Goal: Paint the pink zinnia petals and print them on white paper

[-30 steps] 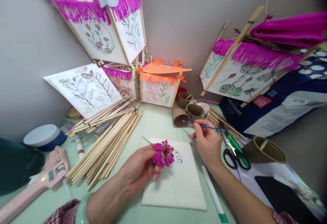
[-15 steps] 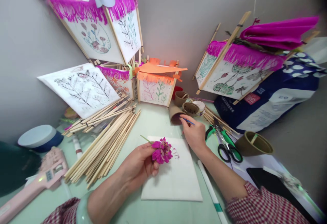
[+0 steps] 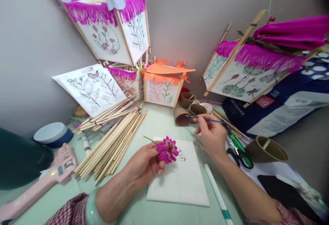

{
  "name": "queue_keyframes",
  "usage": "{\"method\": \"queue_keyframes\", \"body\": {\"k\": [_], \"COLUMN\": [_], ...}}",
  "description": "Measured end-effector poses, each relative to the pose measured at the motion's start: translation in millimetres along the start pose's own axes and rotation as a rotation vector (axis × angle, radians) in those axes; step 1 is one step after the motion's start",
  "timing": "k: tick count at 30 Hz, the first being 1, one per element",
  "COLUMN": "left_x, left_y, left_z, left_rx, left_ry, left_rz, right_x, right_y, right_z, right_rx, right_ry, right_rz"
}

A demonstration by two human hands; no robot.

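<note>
My left hand [image 3: 145, 165] pinches a magenta flower [image 3: 167, 150] by its green stem, just over a white sheet [image 3: 177, 184]. Small dark painted strokes [image 3: 182, 155] show on the sheet beside the petals. In my right hand [image 3: 212, 136] is a thin blue paintbrush [image 3: 213, 119], its tip pointing left at the mouth of a brown pot [image 3: 183, 118] tipped on its side. Whether the tip touches the pot I cannot tell. The fingers of both hands are closed on what they hold.
Bamboo sticks [image 3: 113, 146] lie left, near a pink glue gun [image 3: 38, 187]. Scissors [image 3: 240, 154], another brown pot [image 3: 267, 149] and a white-and-green marker [image 3: 217, 192] lie right. Behind stand an orange-topped lantern [image 3: 163, 89] and magenta-fringed lanterns [image 3: 108, 40].
My right hand has drawn back to the right, bringing the brush out of the tipped pot. My left hand still holds the flower over the sheet. The whole view has shifted slightly.
</note>
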State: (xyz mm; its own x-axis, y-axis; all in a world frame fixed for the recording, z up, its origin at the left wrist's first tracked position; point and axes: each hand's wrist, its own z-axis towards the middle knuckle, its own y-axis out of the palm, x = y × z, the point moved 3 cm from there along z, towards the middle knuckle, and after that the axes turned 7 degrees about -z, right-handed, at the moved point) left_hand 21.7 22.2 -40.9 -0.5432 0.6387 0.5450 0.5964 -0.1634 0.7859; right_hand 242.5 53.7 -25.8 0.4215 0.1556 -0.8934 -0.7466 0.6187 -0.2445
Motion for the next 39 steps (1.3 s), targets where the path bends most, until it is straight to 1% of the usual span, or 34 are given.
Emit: {"method": "queue_keyframes", "body": {"k": [2,4,6,8,10,13,19,25,28,32,36,39], "left_x": [0,0,0,0,0,1,0,0,0,0,2,1], "left_y": [-0.3,-0.8,-0.8,-0.3,0.6,1.4,-3.9,0.6,3.9,3.9,1.4,1.8], "left_z": [1,1,2,1,1,2,4,2,0,-1,0,-1], "left_rx": [0.004,0.01,0.007,0.005,0.009,0.028,0.144,0.165,0.176,0.174,0.167,0.145], "left_ry": [0.017,0.029,0.035,0.04,0.045,0.052,0.077,0.087,0.087,0.083,0.085,0.076], "left_rz": [-0.006,-0.006,0.001,0.01,0.021,0.053,0.162,0.287,0.341,0.33,0.261,0.235], "right_x": [-12,-21,-27,-29,-29,-29,-29,-29,-28,-26,-25,-24], "right_y": [-9,-13,-14,-11,-8,-6,-4,0,-1,-5,-8,-6], "right_z": [-10,-23,-37,-48,-55,-59,-58,-61,-60,-56,-53,-55], "right_rx": [-0.023,-0.072,-0.137,-0.213,-0.258,-0.273,-0.306,-0.324,-0.312,-0.287,-0.323,-0.336], "right_ry": [0.096,0.195,0.242,0.268,0.28,0.277,0.262,0.284,0.286,0.257,0.231,0.247], "right_rz": [0.242,0.419,0.519,0.561,0.574,0.571,0.535,0.509,0.504,0.543,0.585,0.586]}}
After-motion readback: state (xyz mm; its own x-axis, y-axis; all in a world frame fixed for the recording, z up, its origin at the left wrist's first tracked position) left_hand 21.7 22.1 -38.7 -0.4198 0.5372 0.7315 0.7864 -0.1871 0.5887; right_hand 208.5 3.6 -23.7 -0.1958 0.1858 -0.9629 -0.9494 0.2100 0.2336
